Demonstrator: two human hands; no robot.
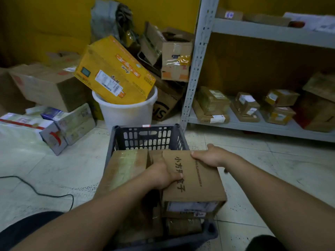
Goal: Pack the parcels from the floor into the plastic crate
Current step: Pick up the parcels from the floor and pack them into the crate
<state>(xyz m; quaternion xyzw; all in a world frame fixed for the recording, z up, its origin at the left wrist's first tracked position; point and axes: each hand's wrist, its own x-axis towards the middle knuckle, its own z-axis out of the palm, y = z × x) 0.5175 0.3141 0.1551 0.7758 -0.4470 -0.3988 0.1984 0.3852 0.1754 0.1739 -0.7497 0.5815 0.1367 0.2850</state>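
Note:
A dark plastic crate (145, 135) stands on the floor in front of me, holding several cardboard parcels. A brown box with black printed characters (197, 182) lies on top at the crate's right side, overhanging the rim. My left hand (161, 173) grips its left edge, thumb on top. My right hand (210, 156) holds its far right corner. A taped brown parcel (125, 167) sits in the crate's left half. More parcels lie under the printed box, partly hidden.
A white bucket (126, 113) with a tilted yellow box (116, 69) stands behind the crate. Cardboard boxes (47, 86) and white packages (27, 127) lie at the left. A metal shelf (253, 124) with parcels stands at the right. A black cable (36, 192) crosses the floor.

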